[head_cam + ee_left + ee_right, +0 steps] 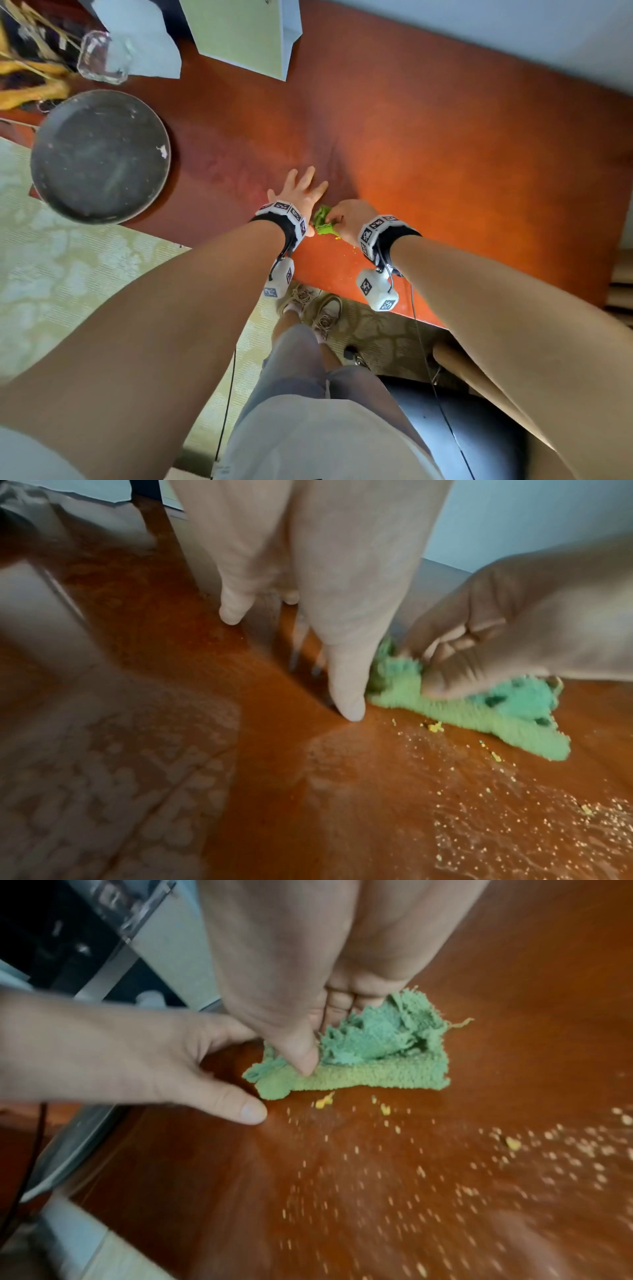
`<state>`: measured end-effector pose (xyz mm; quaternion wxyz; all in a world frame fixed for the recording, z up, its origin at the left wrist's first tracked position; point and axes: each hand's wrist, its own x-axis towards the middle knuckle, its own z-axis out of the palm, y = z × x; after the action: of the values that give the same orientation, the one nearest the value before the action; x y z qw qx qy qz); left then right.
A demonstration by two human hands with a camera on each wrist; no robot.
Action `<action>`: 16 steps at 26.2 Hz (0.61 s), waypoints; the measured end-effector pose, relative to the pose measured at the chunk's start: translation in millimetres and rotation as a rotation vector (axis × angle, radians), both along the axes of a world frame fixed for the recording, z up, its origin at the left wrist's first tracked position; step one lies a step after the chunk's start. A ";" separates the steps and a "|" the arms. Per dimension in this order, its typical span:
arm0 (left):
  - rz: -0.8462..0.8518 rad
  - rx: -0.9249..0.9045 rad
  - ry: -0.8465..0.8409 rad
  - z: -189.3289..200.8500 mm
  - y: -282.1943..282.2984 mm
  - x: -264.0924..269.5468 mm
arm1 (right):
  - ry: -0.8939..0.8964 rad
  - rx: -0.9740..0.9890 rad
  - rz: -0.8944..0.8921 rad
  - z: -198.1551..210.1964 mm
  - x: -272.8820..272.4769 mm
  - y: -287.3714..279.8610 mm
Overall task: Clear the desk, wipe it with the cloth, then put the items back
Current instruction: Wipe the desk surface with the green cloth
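Note:
A crumpled green cloth lies on the red-brown desk near its front edge. My right hand grips the cloth with thumb and curled fingers and presses it onto the wood. My left hand rests flat on the desk just left of the cloth, fingers spread and straight, thumb beside the cloth's corner. Yellow crumbs are scattered on the desk in front of the cloth.
A dark round pan sits at the desk's left end, overhanging the edge. A clear glass dish, white papers and a pale green folder lie at the far left. A dark chair seat stands below right.

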<state>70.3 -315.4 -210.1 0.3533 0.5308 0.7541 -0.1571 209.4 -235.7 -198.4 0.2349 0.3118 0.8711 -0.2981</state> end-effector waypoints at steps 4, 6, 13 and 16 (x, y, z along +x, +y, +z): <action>-0.023 0.000 -0.014 0.3 -12.9 -3.2 | -0.055 -0.026 0.191 -1.5 11.3 -19.6; 0.006 -0.025 -0.017 3.5 -23.0 -1.5 | -0.101 -0.056 0.244 0.4 17.4 -21.6; 0.055 -0.069 -0.020 4.1 -33.6 12.5 | -0.056 -0.141 -0.154 12.7 13.3 -8.9; 0.044 -0.095 -0.007 4.0 -31.5 12.4 | 0.104 -0.201 -0.574 14.9 33.6 6.9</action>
<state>82.7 -346.9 -206.1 0.3841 0.4971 0.7562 -0.1831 243.0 -228.8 -183.5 0.1259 0.5048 0.7243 -0.4525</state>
